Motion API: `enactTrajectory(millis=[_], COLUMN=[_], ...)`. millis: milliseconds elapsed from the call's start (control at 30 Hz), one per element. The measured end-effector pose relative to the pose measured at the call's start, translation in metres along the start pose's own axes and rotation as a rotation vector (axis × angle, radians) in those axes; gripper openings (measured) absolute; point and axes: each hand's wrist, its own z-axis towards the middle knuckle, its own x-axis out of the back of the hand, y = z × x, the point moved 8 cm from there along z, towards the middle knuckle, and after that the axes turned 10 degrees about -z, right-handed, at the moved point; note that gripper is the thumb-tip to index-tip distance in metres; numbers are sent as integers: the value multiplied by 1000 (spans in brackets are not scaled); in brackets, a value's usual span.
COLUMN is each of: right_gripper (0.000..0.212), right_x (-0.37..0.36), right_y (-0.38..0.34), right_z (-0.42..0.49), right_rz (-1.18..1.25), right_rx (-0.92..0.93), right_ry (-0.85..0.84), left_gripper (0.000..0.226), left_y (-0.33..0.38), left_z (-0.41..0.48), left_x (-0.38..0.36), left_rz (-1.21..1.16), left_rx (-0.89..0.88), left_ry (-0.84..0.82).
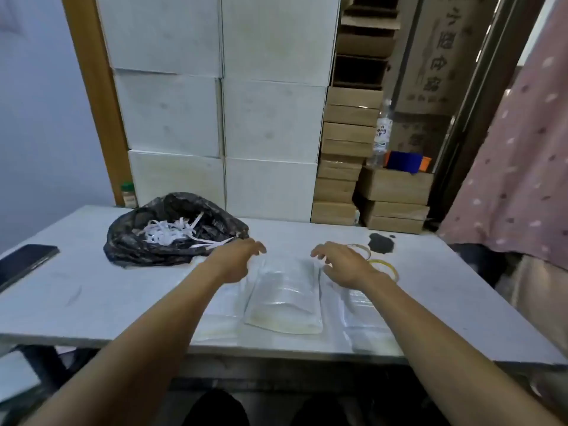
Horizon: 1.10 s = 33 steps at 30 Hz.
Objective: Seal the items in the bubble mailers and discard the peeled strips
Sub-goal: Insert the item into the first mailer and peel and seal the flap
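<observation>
Here much is soft and blurred, so fine detail on the mailers cannot be read. The middle bubble mailer [284, 295] lies flat on the grey table [92, 290], its long axis running from the near edge away toward the white boxes [221, 103], the near end broad and the far end between the two hands. Whether its flap is open or pressed down cannot be told. Just beside it on the left lies another mailer [221, 315], partly covered by the left forearm; on the right a third mailer [362, 315] runs under the right forearm, and both lie along the same direction.

The left hand [236, 261] hovers at the far left corner of the middle mailer, fingers spread and lightly curled, gripping nothing. The right hand [344, 264] sits at the far right corner, fingers likewise loose and apart, empty. Whether either fingertip touches the mailer is unclear.

Behind the left hand a black bag [129, 244] sags open on the table with white strips [169, 232] heaped inside, a few trailing out toward the hand. Tape rolls [385, 265] are half hidden behind the right hand. A phone [24, 261] lies at the left edge, cut off by the frame.
</observation>
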Motion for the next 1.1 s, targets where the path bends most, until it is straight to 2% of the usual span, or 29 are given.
enactTrajectory(millis=[167, 400, 567, 767, 933, 1000, 1100], right_gripper=[41, 52, 45, 66, 49, 44, 52], right_x=[-52, -61, -60, -60, -56, -54, -61], right_y=[0, 5, 5, -5, -14, -15, -14], right_z=[-11, -11, -13, -20, -24, -21, -18], right_rz=[-86, -46, 54, -18, -43, -30, -100], right_rx=[41, 88, 134, 237, 260, 275, 276], right_ry=[-146, -112, -117, -90, 39, 81, 7], left_gripper=[51, 38, 43, 56, 70, 67, 53], left_y=[-16, -17, -13, -10, -4, -4, -13], left_z=[-14, -10, -15, -18, -18, -17, -15], left_x=[-52, -57, -56, -56, -58, -58, -63], left_rz=[37, 16, 95, 128, 128, 74, -32], left_rx=[13, -85, -116, -168, -273, -286, -204], left_ry=[-169, -130, -133, -147, -137, -137, -140])
